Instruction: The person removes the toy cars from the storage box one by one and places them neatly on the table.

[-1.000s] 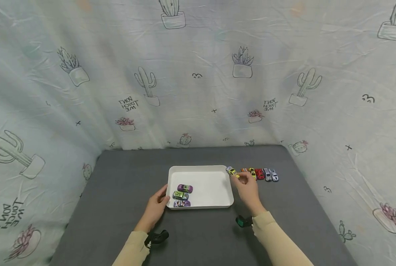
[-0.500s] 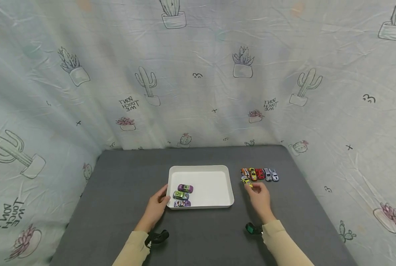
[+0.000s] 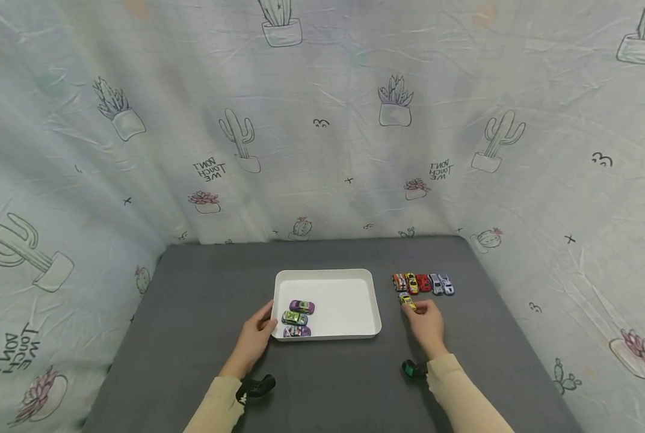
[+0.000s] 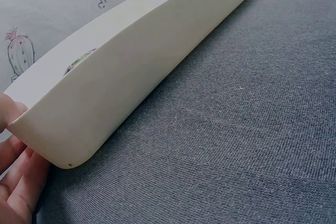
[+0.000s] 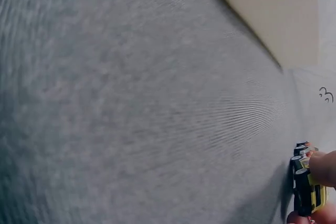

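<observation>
My right hand (image 3: 428, 328) pinches a yellow toy car (image 3: 407, 300) just in front of a row of toy cars, right of the white tray (image 3: 344, 304). Close up in the right wrist view, thumb and fingertip hold the yellow toy car (image 5: 318, 195) at its two ends, wheels facing the camera. My left hand (image 3: 254, 338) grips the tray's left side near its front corner. The left wrist view has the thumb on the rim and the other fingers against the outside wall. Inside the tray, at the left, lie a purple car (image 3: 301, 307), a green car (image 3: 294, 318) and a purple-white car (image 3: 296, 331).
The row at the back right holds an orange car (image 3: 399, 282), a yellow car (image 3: 411, 283), a red car (image 3: 423, 283) and pale ones (image 3: 441, 284) side by side. Grey cloth covers the table (image 3: 322, 385). A cactus-print curtain (image 3: 322, 150) hangs behind and at both sides.
My right hand has carried the yellow toy car from over the tray's right rim rightward and nearer to me, down in front of the row. The left hand and tray have stayed put.
</observation>
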`<state>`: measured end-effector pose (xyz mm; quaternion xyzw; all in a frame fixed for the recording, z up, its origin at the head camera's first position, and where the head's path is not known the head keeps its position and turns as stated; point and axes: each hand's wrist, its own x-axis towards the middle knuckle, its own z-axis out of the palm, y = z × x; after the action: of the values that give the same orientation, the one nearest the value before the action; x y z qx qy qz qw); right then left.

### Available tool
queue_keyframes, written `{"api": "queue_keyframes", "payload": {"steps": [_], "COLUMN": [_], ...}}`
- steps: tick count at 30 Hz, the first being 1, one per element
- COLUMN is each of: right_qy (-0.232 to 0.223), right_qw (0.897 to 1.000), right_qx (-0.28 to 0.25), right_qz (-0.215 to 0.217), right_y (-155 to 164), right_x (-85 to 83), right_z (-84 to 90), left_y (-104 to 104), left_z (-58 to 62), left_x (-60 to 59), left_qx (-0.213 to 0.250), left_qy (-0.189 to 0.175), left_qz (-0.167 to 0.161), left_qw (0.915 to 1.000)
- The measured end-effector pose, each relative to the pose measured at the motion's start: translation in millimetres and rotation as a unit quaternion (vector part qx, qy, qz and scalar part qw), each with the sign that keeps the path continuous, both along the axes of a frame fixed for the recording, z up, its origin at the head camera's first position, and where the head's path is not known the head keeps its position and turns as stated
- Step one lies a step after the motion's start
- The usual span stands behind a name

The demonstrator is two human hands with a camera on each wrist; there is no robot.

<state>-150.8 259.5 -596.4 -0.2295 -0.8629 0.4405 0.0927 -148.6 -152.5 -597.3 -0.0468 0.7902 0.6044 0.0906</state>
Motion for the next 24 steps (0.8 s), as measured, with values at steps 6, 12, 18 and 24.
{"api": "queue_keyframes", "payload": {"steps": [6,12,18,24], "right_qy": [-0.018,-0.013,-0.022,-0.031], "right_qw": [1.000,0.999,0.999,0.999], "right_qx": [0.024,0.036,0.034,0.027], "right_qz": [-0.005,-0.009,-0.015,-0.010], "right_y": [-3.9,-5.7,-5.0,-5.3], "right_x": [-0.7,-2.8,-5.0,-6.2], "right_z": [0.7,-1.5,-4.6,-4.1], "left_y": [0.2,1.1,0.1,-0.6], "left_z": [-0.8,-1.3,-1.6,-1.0], "left_x": [0.1,0.4,0.7,0.8], "left_qx": [-0.001,0.003,0.007,0.009], "left_qy": [-0.001,0.001,-0.003,-0.001], "left_qz": [-0.001,0.002,0.003,-0.002], "left_qw": [1.0000,1.0000,1.0000,1.0000]}}
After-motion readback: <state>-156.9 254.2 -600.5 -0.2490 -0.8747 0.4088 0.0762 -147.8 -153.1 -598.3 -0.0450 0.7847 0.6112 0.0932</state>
